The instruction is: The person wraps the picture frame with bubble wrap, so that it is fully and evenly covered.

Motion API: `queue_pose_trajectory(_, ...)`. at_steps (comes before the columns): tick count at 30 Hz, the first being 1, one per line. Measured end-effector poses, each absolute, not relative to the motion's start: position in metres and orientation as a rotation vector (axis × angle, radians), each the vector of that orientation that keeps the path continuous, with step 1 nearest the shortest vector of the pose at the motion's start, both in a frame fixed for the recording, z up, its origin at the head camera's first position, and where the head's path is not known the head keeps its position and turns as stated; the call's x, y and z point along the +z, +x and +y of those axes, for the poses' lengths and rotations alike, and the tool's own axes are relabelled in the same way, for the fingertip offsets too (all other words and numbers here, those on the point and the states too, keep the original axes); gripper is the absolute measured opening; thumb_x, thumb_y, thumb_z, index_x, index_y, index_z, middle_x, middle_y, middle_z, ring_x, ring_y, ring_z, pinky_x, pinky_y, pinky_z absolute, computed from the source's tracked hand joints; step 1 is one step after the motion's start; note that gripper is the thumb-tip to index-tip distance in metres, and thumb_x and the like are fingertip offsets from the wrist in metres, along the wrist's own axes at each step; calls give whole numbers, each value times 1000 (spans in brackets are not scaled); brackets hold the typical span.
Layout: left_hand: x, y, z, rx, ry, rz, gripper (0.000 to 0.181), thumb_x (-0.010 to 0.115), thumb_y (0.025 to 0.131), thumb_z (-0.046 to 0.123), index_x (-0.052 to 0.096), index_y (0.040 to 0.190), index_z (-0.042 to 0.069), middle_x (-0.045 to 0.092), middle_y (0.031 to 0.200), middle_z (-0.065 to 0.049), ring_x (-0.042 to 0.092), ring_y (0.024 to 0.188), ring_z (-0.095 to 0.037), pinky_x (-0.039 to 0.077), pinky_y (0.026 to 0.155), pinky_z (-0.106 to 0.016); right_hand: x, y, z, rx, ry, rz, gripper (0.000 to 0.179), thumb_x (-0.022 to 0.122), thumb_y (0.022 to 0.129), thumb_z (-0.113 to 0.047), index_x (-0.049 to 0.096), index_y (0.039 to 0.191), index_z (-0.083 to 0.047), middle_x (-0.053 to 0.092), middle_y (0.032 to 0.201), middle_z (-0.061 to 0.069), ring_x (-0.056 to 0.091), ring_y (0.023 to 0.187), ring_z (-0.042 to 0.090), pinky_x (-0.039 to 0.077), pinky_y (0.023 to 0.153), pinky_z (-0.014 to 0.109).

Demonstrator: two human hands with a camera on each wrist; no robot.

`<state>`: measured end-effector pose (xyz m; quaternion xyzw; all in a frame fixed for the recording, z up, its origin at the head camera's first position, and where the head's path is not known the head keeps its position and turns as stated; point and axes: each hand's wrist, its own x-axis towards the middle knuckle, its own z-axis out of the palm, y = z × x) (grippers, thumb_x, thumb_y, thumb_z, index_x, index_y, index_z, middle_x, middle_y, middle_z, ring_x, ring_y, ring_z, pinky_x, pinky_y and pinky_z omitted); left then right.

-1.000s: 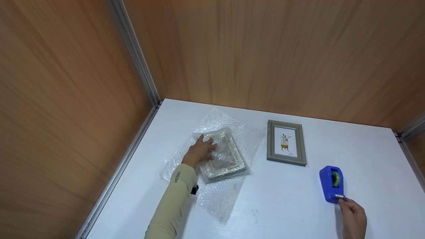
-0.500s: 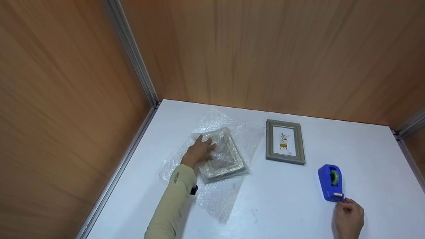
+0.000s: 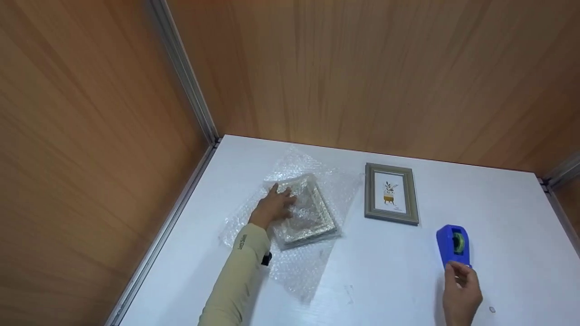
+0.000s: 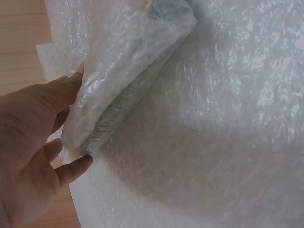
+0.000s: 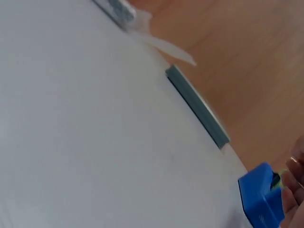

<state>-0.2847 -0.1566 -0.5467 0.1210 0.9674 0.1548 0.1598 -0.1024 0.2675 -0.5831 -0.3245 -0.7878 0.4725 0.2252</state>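
Observation:
My left hand (image 3: pixel 273 207) lies with spread fingers on a picture frame wrapped in bubble wrap (image 3: pixel 312 213). Close up in the left wrist view, fingertips (image 4: pixel 78 168) press at the edge of the folded wrap. Over the front end of a blue tape dispenser (image 3: pixel 446 246), my right hand (image 3: pixel 462 292) has its thumb and forefinger brought together, pinching what looks like a piece of clear tape. The dispenser's cutting end is mostly hidden behind those fingers. A green-centred roll sits inside it.
A grey-green picture frame (image 3: pixel 391 194) with a plant print lies flat between the wrapped one and the dispenser. More bubble wrap (image 3: pixel 299 276) spreads beneath the package. Wooden panels (image 3: pixel 362 77) bound the white table (image 3: pixel 385 271) behind and at the sides.
My right hand has moved left and slightly up, from the dispenser's front corner to over its front end. A small mark on the table at its right now shows. The left hand stays put.

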Motion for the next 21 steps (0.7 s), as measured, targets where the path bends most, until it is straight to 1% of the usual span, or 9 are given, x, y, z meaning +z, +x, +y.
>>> queue_pose_trajectory(2, -547, -284, -157, 443, 342, 2765, 60, 68, 81, 33, 44, 136, 33, 19, 153, 4, -1, 141, -29, 30, 104, -52, -578, -108, 252, 1324, -742, -2188, 22, 56, 92, -20, 60, 109, -6, 60, 100, 6, 52, 85, 2, 41, 74, 13)
queue_pose_trajectory(4, -546, -284, -158, 446, 338, 2764, 60, 68, 81, 32, 44, 136, 32, 19, 153, 5, -1, 141, -29, 30, 104, -52, -573, -115, 237, 1358, -588, -2188, 20, 57, 91, -16, 61, 108, -4, 62, 99, 7, 54, 84, 2, 42, 73, 11)
queue_pose_trajectory(8, -545, -283, -159, 466, 325, 2760, 60, 68, 80, 31, 45, 136, 32, 20, 152, 5, -1, 141, -28, 30, 105, -52, -562, -129, 207, 1502, -344, -2194, 20, 59, 90, -14, 62, 109, -6, 63, 99, 8, 57, 87, 6, 45, 74, 11)
queue_pose_trajectory(10, -544, -283, -159, 484, 319, 2752, 60, 68, 80, 31, 45, 136, 32, 20, 152, 5, -1, 141, -28, 29, 105, -52, -553, -132, 192, 1588, -246, -2185, 21, 59, 90, -12, 61, 110, -6, 63, 99, 10, 58, 87, 10, 46, 74, 13)
queue_pose_trajectory(13, -544, -282, -158, 489, 317, 2742, 60, 68, 81, 30, 45, 136, 32, 20, 152, 5, -1, 141, -28, 29, 105, -53, -537, -134, 170, 1680, -132, -2179, 20, 58, 90, -8, 60, 110, -4, 62, 98, 10, 58, 87, 17, 47, 73, 15)
queue_pose_trajectory(16, -545, -283, -157, 466, 319, 2743, 60, 68, 81, 31, 44, 136, 32, 20, 152, 5, -1, 141, -28, 31, 104, -52, -525, -137, 151, 1758, -38, -2164, 21, 57, 89, -2, 59, 110, 1, 60, 97, 13, 57, 87, 24, 48, 72, 17)
queue_pose_trajectory(19, -544, -284, -157, 430, 333, 2745, 60, 67, 81, 32, 44, 137, 32, 19, 152, 5, -2, 141, -28, 31, 104, -52, -522, -143, 136, 1830, 7, -2159, 22, 58, 89, -1, 58, 110, 3, 59, 95, 14, 57, 86, 25, 48, 71, 18)
queue_pose_trajectory(21, -544, -285, -157, 408, 347, 2745, 60, 67, 82, 33, 43, 137, 31, 19, 152, 5, -2, 141, -29, 32, 103, -51, -522, -148, 129, 1877, 18, -2163, 23, 58, 89, -1, 57, 111, 4, 59, 95, 15, 56, 87, 29, 48, 70, 18)
